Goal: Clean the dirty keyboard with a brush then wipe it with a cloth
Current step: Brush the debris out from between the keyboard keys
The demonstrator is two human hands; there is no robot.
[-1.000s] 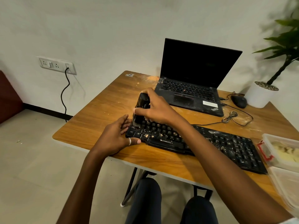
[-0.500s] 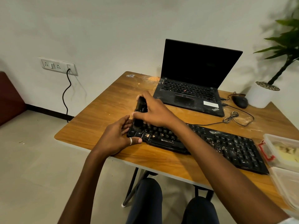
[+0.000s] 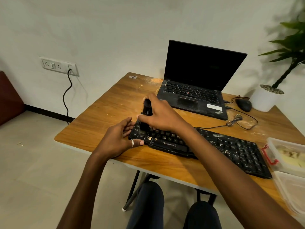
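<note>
A black keyboard (image 3: 231, 149) speckled with pale crumbs lies across the wooden table (image 3: 105, 116), running from the middle to the right. My right hand (image 3: 160, 116) grips a black brush (image 3: 146, 111), its bristle end down on the keys at the keyboard's left end. My left hand (image 3: 118, 138) holds that left end, thumb along the front edge and fingers against the side. No cloth is in view.
A dusty black laptop (image 3: 196, 90) stands open behind the keyboard. A mouse (image 3: 243, 104) and coiled cable (image 3: 236, 119) lie to its right, by a white plant pot (image 3: 265, 98). Clear plastic containers (image 3: 287, 156) sit at the right table edge.
The brush has come down a little lower onto the keys at the left end. My left hand has stayed on the keyboard's left end.
</note>
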